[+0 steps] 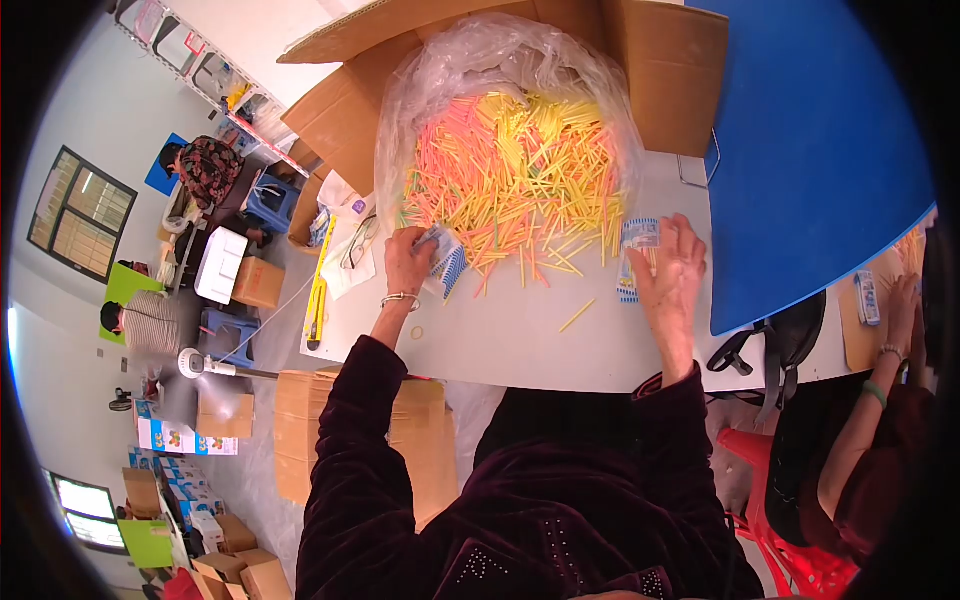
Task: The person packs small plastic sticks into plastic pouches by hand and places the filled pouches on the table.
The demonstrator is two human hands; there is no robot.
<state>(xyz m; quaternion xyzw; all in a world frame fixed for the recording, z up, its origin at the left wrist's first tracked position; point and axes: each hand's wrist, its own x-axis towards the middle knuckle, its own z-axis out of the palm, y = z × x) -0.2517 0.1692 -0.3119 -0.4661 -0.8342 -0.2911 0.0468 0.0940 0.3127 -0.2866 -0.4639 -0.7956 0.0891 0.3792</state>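
Packets (pixel 641 235) with unreadable print touch both hands (pixel 408 260) (pixel 672 275).

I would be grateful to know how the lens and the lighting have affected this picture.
In the head view, the image is strongly fisheye, with black corners and bowed edges, as on the blue panel; the lower-left window is washed out to near white; the clear plastic liner catches pale highlights.
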